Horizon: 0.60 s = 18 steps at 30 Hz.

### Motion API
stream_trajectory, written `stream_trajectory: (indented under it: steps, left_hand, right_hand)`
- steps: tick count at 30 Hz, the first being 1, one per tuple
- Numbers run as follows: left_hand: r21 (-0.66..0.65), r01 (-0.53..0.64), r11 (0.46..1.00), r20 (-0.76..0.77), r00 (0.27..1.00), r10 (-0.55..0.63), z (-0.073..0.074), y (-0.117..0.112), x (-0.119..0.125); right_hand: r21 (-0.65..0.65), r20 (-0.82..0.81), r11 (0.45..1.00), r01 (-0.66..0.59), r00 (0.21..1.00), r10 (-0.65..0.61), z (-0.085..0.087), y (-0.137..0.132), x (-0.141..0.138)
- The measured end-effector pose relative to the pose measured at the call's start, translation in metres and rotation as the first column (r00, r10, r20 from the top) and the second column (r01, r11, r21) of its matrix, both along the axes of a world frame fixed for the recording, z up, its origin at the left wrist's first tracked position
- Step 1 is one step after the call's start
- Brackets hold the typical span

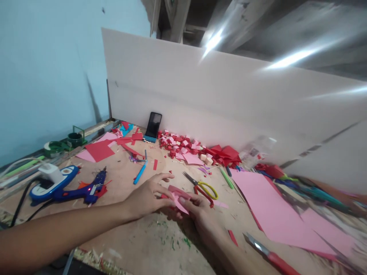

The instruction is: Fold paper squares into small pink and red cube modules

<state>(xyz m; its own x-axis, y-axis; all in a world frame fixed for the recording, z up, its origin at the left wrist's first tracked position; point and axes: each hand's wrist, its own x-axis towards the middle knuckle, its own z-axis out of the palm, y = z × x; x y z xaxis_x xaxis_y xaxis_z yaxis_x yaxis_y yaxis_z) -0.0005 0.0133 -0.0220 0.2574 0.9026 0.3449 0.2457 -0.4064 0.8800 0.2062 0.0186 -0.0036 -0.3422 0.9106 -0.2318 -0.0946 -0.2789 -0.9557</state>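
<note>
we hold the folded pink and red paper (181, 205) between both hands, above the wooden tabletop (134, 236) and just on our side of the scissors (200, 185). our right hand (202, 214) is closed on it, thumb pressed over the pink face. our left hand (153, 194) pinches its left side between thumb and fingers, while the index finger reaches out free above.

the scissors lie slightly open, one handle loop yellow and one red, near our right fingertips. a thin red paper strip (233, 237) sits beside our right forearm, and farther right we see the red-handled craft knife (271, 255), its blade directed up and left. past that, large pink sheets (275, 206) overlap a red one.

beyond our hands, a heap of small red and pink paper cubes (183, 145) rests along the foot of the white board (200, 84). left of the heap, a smartphone (154, 124) leans in a blue stand (149, 139); nearer us is a blue cutter (140, 172). over our left forearm we see the blue glue gun (93, 188), a small red light glowing on it, next to a blue power strip (67, 173) with a white adapter (51, 172). a red sheet (101, 151) lies behind them.
</note>
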Motion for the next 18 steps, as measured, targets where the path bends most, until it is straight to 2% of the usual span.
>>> stream_trajectory:
  steps: [8, 12, 16, 18]
  left_hand:
    - [-0.164, 0.042, 0.986, 0.095, 0.995, -0.026, 0.003, 0.004, 0.002]
    - [-0.252, 0.057, 0.966, 0.123, 0.992, -0.027, 0.003, 0.005, 0.002]
    - [-0.259, 0.021, 0.966, 0.114, 0.993, 0.009, 0.001, 0.006, 0.001]
    - [-0.259, 0.008, 0.966, 0.122, 0.992, 0.025, 0.0, 0.008, 0.0]
  right_hand:
    - [0.061, 0.025, 0.997, -0.045, 0.999, 0.044, 0.003, 0.001, -0.001]
    - [0.047, 0.03, 0.997, -0.061, 0.998, 0.06, 0.01, -0.002, -0.004]
    - [0.029, 0.03, 1.0, -0.011, 1.0, 0.01, 0.013, -0.005, -0.009]
    - [0.061, 0.029, 0.998, 0.009, 1.0, -0.011, 0.011, -0.005, -0.009]
